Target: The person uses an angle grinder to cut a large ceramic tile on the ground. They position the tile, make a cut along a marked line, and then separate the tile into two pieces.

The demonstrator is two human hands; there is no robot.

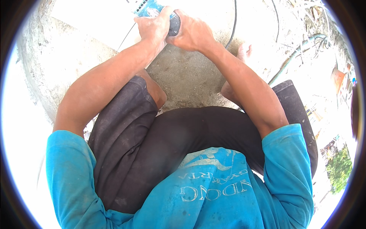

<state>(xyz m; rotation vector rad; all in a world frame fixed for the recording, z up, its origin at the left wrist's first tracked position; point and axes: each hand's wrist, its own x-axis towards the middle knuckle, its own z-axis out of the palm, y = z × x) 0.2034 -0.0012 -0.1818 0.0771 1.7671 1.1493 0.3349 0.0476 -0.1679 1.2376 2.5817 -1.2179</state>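
Observation:
At the top of the head view I hold a blue power tool (149, 9) with a dark rounded end and a row of vent slots. Its front part runs out of the picture, so its exact kind does not show. My left hand (151, 27) is closed over its near left side. From the right, my right hand (193, 31) wraps around the dark end, its thumb beneath. Both arms reach forward over my bent knees. A pale surface (91, 21) lies under and left of the tool, washed out by bright light.
Dusty ground (183, 80) lies between my legs, and my bare right foot (244, 52) rests on it. Black cables (234, 23) trail to the right of the tool. Farther right are a greenish hose (286, 64), dry debris, an orange-brown fragment (337, 79) and a green plant (339, 170).

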